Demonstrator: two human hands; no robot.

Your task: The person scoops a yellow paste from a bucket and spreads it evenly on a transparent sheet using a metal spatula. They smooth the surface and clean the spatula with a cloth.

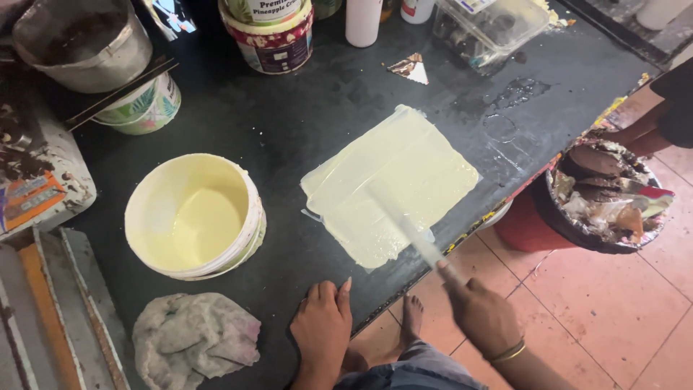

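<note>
At the counter edge: right hand (482,315), fingers wrapped round a spatula (413,235), its blade motion-blurred.
Spatula tip: on the pale yellow slab (390,180).
Left hand (322,323): flat on the counter (289,123), fingers loosely curled, gripping nothing.
Bucket (193,215): left of slab.

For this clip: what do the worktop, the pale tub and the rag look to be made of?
Worktop: dark, smooth, probably polished stone or laminate; wet patches sit on it without soaking in.
Tub: likely plastic, cream and glossy, with a thin rolled rim; pale liquid inside.
Rag: woven cloth, greyish, crumpled into soft folds and stained.
Spreader in the right hand: blurred, so its material is unclear. The left hand rests on the worktop.
</note>
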